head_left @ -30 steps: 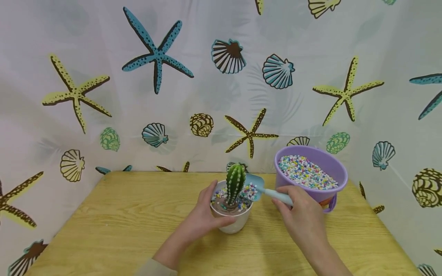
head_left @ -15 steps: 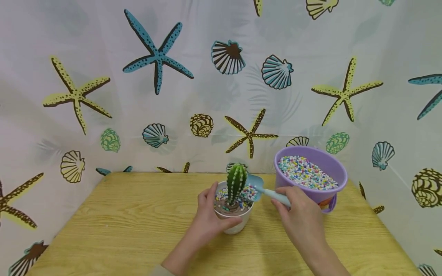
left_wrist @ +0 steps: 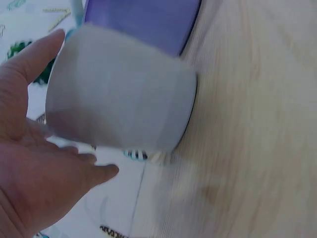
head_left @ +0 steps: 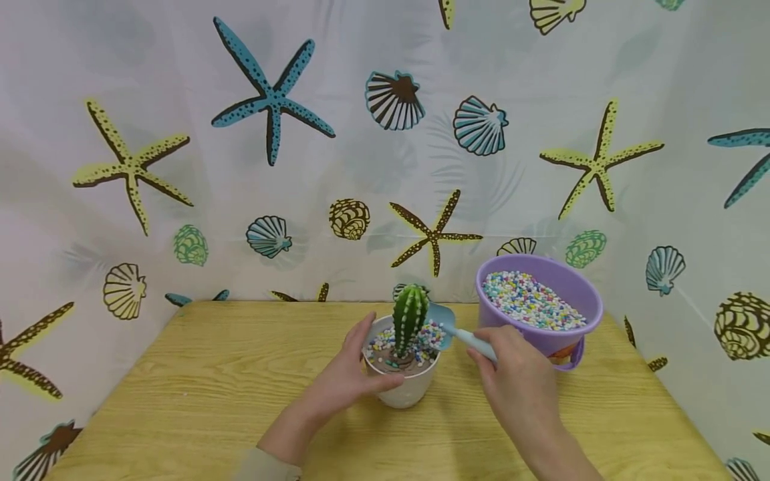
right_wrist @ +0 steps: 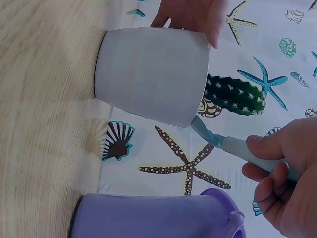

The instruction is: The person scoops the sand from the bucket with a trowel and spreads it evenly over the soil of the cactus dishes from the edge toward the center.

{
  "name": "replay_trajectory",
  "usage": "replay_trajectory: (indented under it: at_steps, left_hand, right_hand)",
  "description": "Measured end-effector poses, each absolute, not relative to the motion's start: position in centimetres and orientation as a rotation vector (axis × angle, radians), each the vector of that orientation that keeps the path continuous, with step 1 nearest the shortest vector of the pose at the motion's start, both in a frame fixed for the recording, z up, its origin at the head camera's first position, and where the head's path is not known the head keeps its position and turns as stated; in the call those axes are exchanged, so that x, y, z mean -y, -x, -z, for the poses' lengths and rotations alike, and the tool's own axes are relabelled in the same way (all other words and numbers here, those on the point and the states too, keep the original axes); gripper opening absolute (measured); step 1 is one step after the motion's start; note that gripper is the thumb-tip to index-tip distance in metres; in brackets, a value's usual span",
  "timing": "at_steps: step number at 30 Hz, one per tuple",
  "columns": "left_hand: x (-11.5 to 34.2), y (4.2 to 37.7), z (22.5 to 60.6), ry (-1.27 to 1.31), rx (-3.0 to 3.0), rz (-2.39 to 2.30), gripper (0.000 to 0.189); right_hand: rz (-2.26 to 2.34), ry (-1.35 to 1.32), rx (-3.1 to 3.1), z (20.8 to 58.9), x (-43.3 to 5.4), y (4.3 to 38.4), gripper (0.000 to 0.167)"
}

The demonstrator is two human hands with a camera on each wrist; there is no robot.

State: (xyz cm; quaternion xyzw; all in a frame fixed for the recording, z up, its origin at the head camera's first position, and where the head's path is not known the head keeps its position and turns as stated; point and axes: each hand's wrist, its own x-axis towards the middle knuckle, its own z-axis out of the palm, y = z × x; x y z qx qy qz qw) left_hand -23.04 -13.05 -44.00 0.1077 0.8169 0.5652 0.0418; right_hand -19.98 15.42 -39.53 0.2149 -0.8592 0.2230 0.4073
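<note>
A white plant pot [head_left: 402, 393] stands on the wooden table, holding a green cactus [head_left: 410, 319] in brown soil. Multicoloured pebbles [head_left: 430, 335] lie around the cactus, mostly at the back and right. My left hand [head_left: 343, 377] holds the pot from the left, thumb along the near side and fingers round the far side. In the left wrist view the thumb sits at the pot's rim. My right hand [head_left: 520, 384] grips the handle of a light blue toy shovel [right_wrist: 247, 148]. Its blade tilts down over the pot's right rim, with pebbles at its front.
A purple bucket [head_left: 556, 342] filled with similar pebbles stands right behind my right hand, its handle hanging down. A white curtain [head_left: 337, 167] printed with starfish and shells surrounds the table [head_left: 240, 374] at the back and sides.
The pot and my left hand shift slightly right, then back left. The shovel stays tilted at the rim, with my right hand moving a little left.
</note>
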Motion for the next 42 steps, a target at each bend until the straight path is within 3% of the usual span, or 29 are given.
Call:
replay_trajectory:
  at_steps: [6, 20, 32, 42]
  left_hand:
    - [14.2, 23.5, 44.4, -0.331, -2.404, -1.735, 0.124]
    - [11.1, 22.3, 45.1, -0.156, -2.724, -1.645, 0.132]
    - [13.1, 23.1, 43.9, -0.292, -2.41, -1.767, 0.123]
    - [11.7, 22.8, 44.5, -0.215, -2.632, -1.655, 0.129]
  right_hand:
    - [-0.56, -0.545, 2.174, 39.8, -15.3, 19.8, 0.036]
    - [-0.551, -0.56, 2.137, 39.8, -15.3, 20.0, 0.038]
    - [-0.547, -0.575, 2.103, 39.9, -15.3, 20.1, 0.039]
    - [-0.551, -0.579, 2.088, 39.9, -15.3, 20.2, 0.038]
